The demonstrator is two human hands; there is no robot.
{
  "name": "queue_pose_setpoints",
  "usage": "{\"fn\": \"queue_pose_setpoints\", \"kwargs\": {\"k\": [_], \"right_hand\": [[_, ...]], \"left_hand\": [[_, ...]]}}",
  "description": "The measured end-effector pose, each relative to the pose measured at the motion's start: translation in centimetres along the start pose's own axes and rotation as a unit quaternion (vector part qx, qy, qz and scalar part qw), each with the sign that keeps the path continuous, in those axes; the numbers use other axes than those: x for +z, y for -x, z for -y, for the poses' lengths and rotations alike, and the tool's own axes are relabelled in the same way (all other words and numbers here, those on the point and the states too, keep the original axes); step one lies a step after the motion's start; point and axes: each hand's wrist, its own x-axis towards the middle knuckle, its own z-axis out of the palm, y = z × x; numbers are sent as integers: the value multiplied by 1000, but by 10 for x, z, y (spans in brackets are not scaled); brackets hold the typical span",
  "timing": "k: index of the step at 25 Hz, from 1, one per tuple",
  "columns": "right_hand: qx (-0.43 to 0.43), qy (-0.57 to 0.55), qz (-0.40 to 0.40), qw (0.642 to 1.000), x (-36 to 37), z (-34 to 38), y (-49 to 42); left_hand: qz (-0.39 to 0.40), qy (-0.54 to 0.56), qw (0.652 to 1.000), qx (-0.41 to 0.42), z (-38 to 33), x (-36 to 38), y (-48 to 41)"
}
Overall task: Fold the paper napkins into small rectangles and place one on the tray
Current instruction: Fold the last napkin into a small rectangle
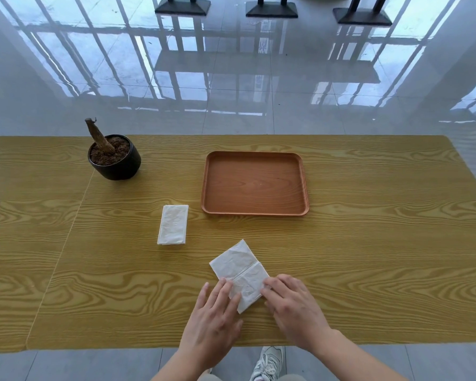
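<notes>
A white paper napkin lies tilted on the wooden table near the front edge, with a crease across its middle. My left hand rests flat on its near left edge, fingers spread. My right hand presses fingertips on its near right corner. A small stack of folded white napkins lies to the left, further back. The brown wooden tray sits behind the napkin with nothing on it.
A black pot with soil and a cut stump stands at the back left of the table. Past the table's far edge is glossy tiled floor with dark table bases. A sneaker shows below the near edge.
</notes>
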Motion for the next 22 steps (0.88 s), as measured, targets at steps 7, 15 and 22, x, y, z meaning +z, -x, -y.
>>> {"fn": "queue_pose_setpoints", "kwargs": {"k": [7, 15, 22], "right_hand": [[92, -5, 18, 996, -4, -10, -26], [18, 15, 21, 1000, 7, -6, -12], [34, 3, 33, 999, 5, -11, -28]], "left_hand": [[-30, 4, 1000, -2, -20, -5, 0], [37, 13, 999, 0, -23, -3, 1], [35, 43, 996, -72, -31, -9, -4]]}}
